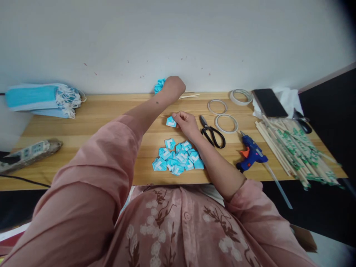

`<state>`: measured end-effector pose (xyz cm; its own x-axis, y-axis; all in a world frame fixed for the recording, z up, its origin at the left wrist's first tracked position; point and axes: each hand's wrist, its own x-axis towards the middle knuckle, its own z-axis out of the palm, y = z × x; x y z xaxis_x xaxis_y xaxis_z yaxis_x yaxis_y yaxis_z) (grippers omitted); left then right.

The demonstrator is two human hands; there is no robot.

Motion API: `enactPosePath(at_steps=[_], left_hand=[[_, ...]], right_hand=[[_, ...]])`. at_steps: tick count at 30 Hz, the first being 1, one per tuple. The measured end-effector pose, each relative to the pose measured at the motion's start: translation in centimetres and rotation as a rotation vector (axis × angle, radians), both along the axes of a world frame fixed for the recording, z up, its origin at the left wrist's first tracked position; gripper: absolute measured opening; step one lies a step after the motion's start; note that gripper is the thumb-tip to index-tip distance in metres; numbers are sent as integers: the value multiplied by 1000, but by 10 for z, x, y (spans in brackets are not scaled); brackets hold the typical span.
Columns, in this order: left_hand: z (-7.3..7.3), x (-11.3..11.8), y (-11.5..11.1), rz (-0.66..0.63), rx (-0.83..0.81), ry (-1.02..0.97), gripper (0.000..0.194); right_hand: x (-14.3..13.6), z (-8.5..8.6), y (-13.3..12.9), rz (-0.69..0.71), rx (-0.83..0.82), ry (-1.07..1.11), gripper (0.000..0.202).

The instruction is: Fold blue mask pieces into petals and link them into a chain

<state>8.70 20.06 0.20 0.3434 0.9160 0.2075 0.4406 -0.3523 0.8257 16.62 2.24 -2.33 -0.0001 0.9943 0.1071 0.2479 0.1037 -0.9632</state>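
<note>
My left hand (pixel 175 86) reaches to the back edge of the table, its fingers hidden from view. Just left of it is a crumpled-looking blue item (pixel 159 86), and I cannot make out whether the hand grips it. Nearer to me, my right hand (pixel 185 122) pinches a small folded blue piece (pixel 171 121) between thumb and fingers, slightly above the tabletop. Several similar blue folded pieces (pixel 178 157) with white markings lie in a loose pile in front of my body, between my forearms.
Right of my hands lie black-handled scissors (pixel 211 132), tape rolls (pixel 226 123), a blue glue gun (pixel 251 154), a phone (pixel 269 103) and wrapped chopsticks (pixel 303 148). Thin sticks (pixel 189 96) rest behind. Blue masks (pixel 33 97) and a wrapped bundle (pixel 30 154) are at left. A wall borders the wooden table (pixel 102 111).
</note>
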Motion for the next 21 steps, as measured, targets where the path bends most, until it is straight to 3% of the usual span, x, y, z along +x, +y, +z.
enactPosePath(at_steps=[3, 7, 10, 12, 14, 18, 21], left_hand=[[21, -5, -11, -41, 58, 182, 42], [83, -20, -49, -84, 323, 537, 24], [131, -49, -74, -19, 374, 566, 7], [144, -79, -78, 23, 250, 415, 10], [136, -114, -72, 96, 0, 163, 14], [81, -175, -56, 304, -471, -189, 25], [48, -195, -60, 369, -494, -278, 24]], right_hand=[[0, -1, 0, 11, 0, -3, 56], [0, -1, 1, 24, 34, 4, 53], [1, -1, 0, 25, 32, -3, 52], [2, -1, 0, 26, 29, -9, 52], [2, -2, 0, 25, 35, -12, 51], [3, -4, 1, 24, 45, -27, 49], [3, -4, 2, 28, 47, -48, 49]])
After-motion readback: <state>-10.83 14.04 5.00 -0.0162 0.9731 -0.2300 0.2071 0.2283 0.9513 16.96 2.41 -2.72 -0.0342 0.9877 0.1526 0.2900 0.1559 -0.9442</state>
